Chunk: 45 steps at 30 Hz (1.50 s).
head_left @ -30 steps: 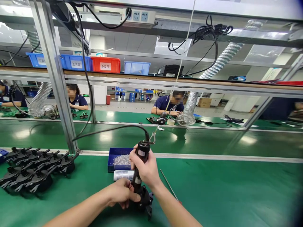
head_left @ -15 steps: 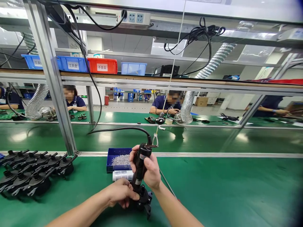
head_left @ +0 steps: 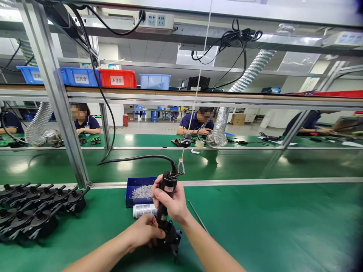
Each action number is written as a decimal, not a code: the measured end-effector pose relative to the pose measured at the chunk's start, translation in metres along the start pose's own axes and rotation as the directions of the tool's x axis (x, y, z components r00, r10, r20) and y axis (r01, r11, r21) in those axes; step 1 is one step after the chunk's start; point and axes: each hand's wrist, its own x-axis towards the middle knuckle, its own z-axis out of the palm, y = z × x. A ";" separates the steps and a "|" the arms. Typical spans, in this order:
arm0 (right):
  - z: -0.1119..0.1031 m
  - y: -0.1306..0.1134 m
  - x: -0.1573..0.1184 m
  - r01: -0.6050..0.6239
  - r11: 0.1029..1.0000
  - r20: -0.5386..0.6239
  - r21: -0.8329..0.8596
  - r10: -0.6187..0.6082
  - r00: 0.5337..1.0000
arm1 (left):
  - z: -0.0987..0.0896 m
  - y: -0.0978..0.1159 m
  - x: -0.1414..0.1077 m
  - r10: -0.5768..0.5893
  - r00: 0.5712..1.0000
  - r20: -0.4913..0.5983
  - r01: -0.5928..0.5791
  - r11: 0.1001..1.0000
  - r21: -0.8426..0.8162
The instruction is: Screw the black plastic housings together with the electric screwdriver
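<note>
My right hand (head_left: 172, 200) is wrapped round a black electric screwdriver (head_left: 162, 212), which stands nearly upright with its cable and a hanging cord at the top. The screwdriver's lower end meets a black plastic part (head_left: 172, 237) on the green bench. My left hand (head_left: 147, 231) is closed at the left side of that part, its thumb and fingers by the tool's lower end. Just behind my hands is a blue tray (head_left: 131, 192) of small silver screws (head_left: 142, 191), with a white roll (head_left: 144, 210) in front of it.
Rows of black assemblies (head_left: 38, 223) stand at the left. A thin metal rod (head_left: 198, 216) lies right of my hands. An aluminium post (head_left: 55, 90) rises at the left, and coloured bins (head_left: 117, 78) sit on the shelf. People work across the bench.
My right hand's grip on the screwdriver has shifted, its thumb now lying across the front. The tool appears slightly more upright. The whole view has moved slightly.
</note>
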 end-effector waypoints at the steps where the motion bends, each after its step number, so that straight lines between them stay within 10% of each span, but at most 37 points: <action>1: -0.001 0.001 -0.001 -0.002 1.000 -0.008 -0.011 0.002 1.000 | 0.002 -0.006 0.000 0.100 0.994 -0.033 -0.102 0.994 -0.051; 5: -0.006 0.003 -0.002 -0.010 0.999 -0.043 -0.043 0.008 0.999 | 0.006 -0.031 -0.004 0.426 0.904 0.021 -0.412 0.884 -0.222; 11: -0.005 -0.016 0.000 0.087 0.996 -0.084 -0.003 -0.087 0.993 | 0.003 -0.039 -0.011 0.442 0.888 0.130 -0.438 0.897 -0.061; 18: 0.009 -0.018 -0.003 0.062 0.993 -0.069 0.095 -0.056 0.996 | -0.005 -0.021 0.004 0.523 0.816 0.247 -0.463 0.847 -0.261; 28: 0.019 -0.012 -0.004 -0.111 0.994 0.013 -0.025 0.111 0.994 | -0.010 -0.013 0.002 0.399 0.872 0.284 -0.369 0.917 -0.153; 45: 0.033 0.000 -0.007 -0.086 0.988 -0.236 -0.129 0.053 0.970 | -0.002 -0.013 -0.005 0.418 0.897 0.146 -0.402 0.907 -0.126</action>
